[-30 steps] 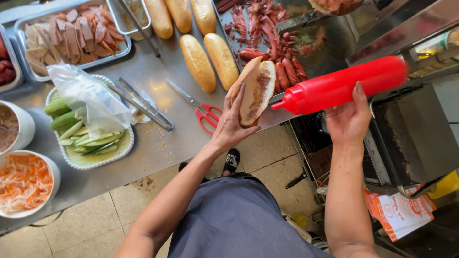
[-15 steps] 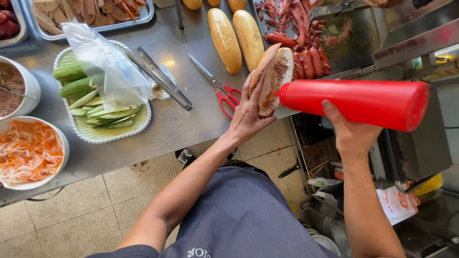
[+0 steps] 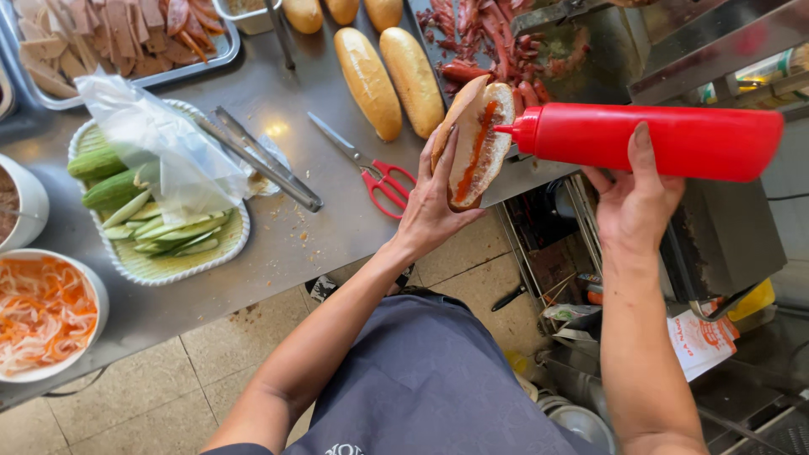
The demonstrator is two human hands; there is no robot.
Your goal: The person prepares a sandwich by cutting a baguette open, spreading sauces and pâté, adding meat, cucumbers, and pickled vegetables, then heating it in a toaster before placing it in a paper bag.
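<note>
At top edge, the tray of sliced meat (image 3: pixel 118 42) and 3 bread rolls (image 3: pixel 341 10) are cut off; left-side bowls are cropped too, one holding shredded orange-white pickle (image 3: pixel 38 312), the other barely visible. Plastic bag (image 3: pixel 160 147) hides part of the cucumbers (image 3: pixel 114 181) in the white basket (image 3: pixel 173 270). Griddle contents at top are red meat strips (image 3: pixel 480 34), details hard to make out.

Left hand (image 3: pixel 430 206) cups a split baguette (image 3: pixel 474 139), fingers wrapped up its side, crust tan and smooth, open crumb pale with a red sauce line down it. Right hand (image 3: pixel 645 198) is clenched around a glossy red squeeze bottle (image 3: pixel 666 139), lying sideways; its nozzle tip touches the open baguette. Bread sits above the counter edge, just left of the bottle.

Steel counter (image 3: pixel 278 227) is scuffed, crumbs on it. Metal tongs (image 3: pixel 257 160), red-handled scissors (image 3: pixel 371 173) and 2 whole loaves (image 3: pixel 392 76) lie beside the bread hand.
</note>
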